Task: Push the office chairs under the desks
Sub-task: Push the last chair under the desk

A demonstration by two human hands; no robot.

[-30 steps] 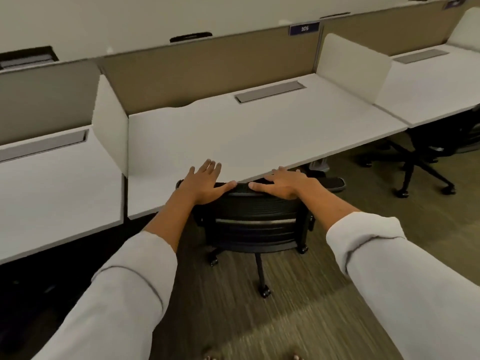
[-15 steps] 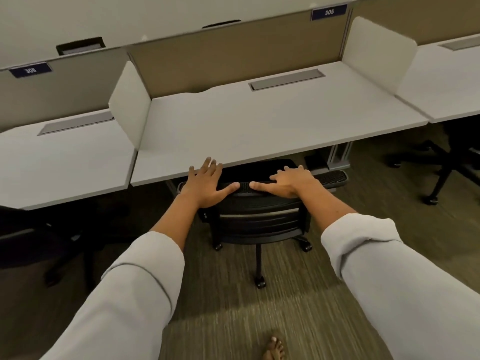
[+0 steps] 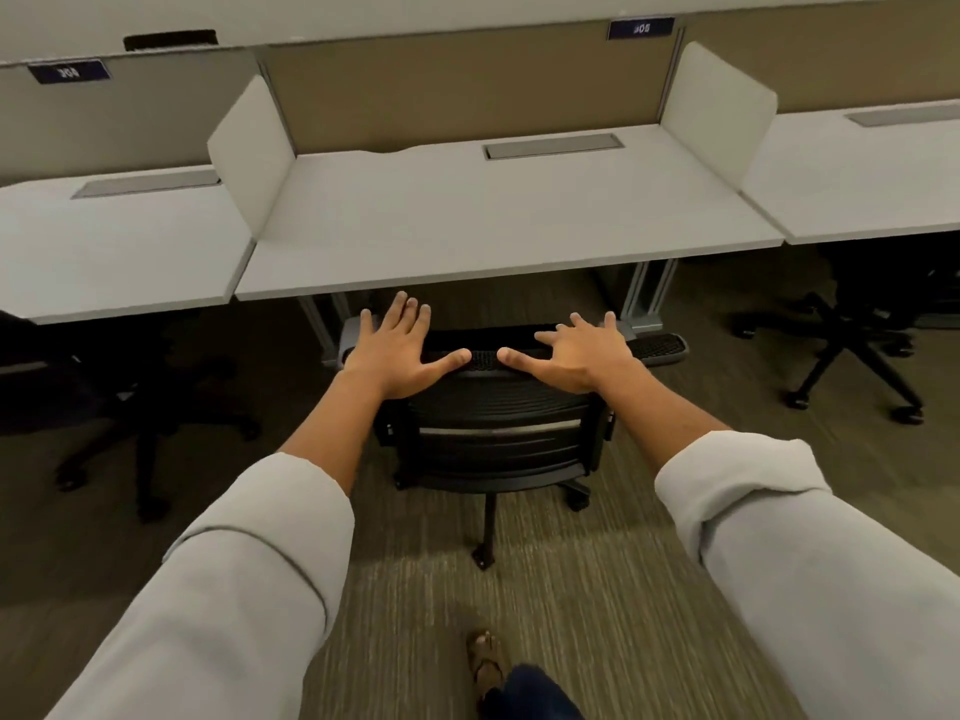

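Two hands are flat and spread on the top edge of the black office chair [image 3: 498, 428] — my left hand [image 3: 397, 350] on its left corner, my right hand [image 3: 582, 356] on its right corner, thumbs pointing at each other with a short gap of mesh backrest between them. Neither hand is closed around anything; the palms lie on the rim with fingers splayed forward, and I cannot tell how hard they bear on it.

Just beyond my fingertips runs the front edge of the white surface [image 3: 493, 226], and the chair's seat is hidden beneath it, with the backrest close to that edge. Below my wrists the chair's centre post and one caster leg [image 3: 485, 532] reach back toward me over the striped carpet [image 3: 597, 615].

Far past the hands, a grey cable hatch [image 3: 553, 146] sits at the back of the surface, in front of a tan partition [image 3: 457, 90]. White side dividers stand on either flank.

Well out to the right of my right hand another chair base [image 3: 852, 356] shows under the neighbouring desk — and to the left of my left hand a third one [image 3: 145, 407] sits in shadow. Near my elbows, light sleeves [image 3: 249, 563] are pushed up the forearms.
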